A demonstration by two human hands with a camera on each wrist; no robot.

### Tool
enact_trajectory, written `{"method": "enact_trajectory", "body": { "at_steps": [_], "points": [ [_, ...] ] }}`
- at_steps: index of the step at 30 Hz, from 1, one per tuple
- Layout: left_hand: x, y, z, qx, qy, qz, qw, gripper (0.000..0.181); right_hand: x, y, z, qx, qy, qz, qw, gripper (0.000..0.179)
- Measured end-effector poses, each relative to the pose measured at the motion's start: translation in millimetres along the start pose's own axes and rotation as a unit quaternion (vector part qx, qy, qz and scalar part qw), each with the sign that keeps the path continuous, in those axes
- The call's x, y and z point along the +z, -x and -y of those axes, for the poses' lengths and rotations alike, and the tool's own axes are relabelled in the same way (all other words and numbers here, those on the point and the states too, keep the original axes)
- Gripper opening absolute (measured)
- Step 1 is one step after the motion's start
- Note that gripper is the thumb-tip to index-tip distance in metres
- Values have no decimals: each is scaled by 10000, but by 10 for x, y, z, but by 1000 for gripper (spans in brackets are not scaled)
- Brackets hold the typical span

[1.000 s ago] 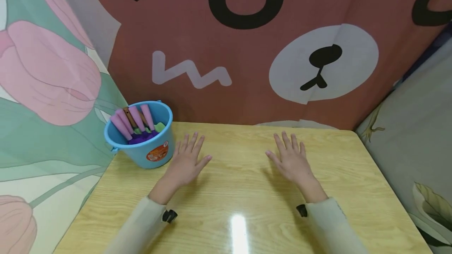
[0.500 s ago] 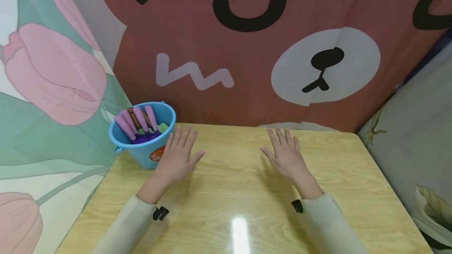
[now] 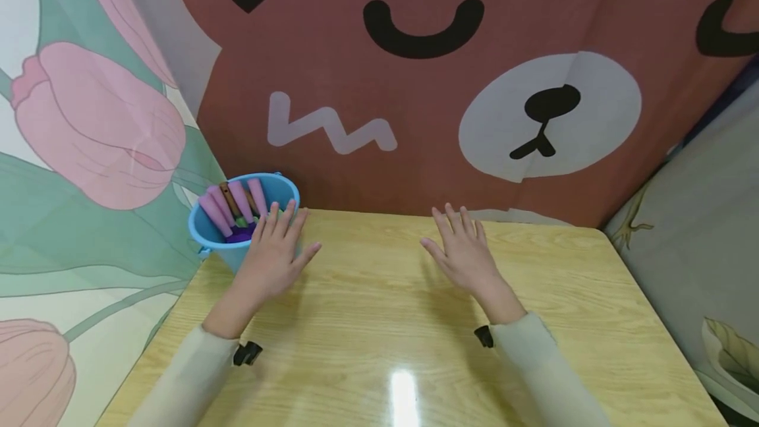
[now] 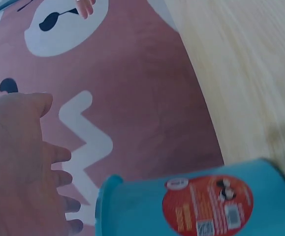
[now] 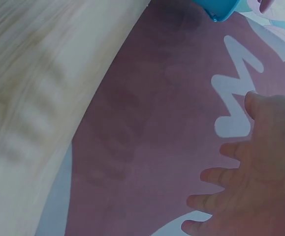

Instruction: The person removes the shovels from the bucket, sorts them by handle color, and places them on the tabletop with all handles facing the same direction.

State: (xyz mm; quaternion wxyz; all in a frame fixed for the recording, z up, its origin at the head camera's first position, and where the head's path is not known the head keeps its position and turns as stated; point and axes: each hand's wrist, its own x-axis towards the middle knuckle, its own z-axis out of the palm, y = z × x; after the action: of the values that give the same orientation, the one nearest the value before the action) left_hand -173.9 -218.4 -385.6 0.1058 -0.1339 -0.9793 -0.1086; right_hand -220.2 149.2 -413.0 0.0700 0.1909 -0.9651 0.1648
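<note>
My left hand hovers with spread fingers in front of a blue bucket, overlapping its front and rim in the head view. In the left wrist view the bucket shows a red label and stands close beside the fingers, with nothing held. Inside it are several pink handles, a brown handle and purple pieces; their lower ends are hidden. Over the right half of the table, my right hand is held up with its fingers apart and holds nothing.
The wooden table ends at the back against a brown curtain with a bear face. A flower-patterned cloth borders the left side, and a pale cloth hangs along the right. Black straps sit at the sleeve cuffs.
My left hand has moved left and up until it overlaps the bucket. The right hand has drifted left and slightly up. The whole head view has shifted a little.
</note>
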Motion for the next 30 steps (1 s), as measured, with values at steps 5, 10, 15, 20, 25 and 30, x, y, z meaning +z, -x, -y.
{"method": "enact_trajectory", "body": {
  "at_steps": [5,10,15,20,25,30],
  "points": [
    [-129,52,106,-87,73,-144,9998,77,-16,-68,89,-35,-86,14,10000,76],
    [-186,89,205,-150,71,-248,9996,75,-31,-134,147,-25,-112,52,9999,75],
    [-222,146,314,-262,76,-368,9989,76,-21,-224,248,-42,-221,141,9996,75],
    [-259,212,442,-384,137,-456,9981,78,-20,-297,366,-118,-331,210,9992,74],
    [-323,258,548,-491,180,-534,9972,77,-38,-359,486,-218,-248,185,9993,73],
    [-376,273,640,-599,256,-581,9962,78,-48,-428,606,-294,-209,226,9991,73]
  ]
}}
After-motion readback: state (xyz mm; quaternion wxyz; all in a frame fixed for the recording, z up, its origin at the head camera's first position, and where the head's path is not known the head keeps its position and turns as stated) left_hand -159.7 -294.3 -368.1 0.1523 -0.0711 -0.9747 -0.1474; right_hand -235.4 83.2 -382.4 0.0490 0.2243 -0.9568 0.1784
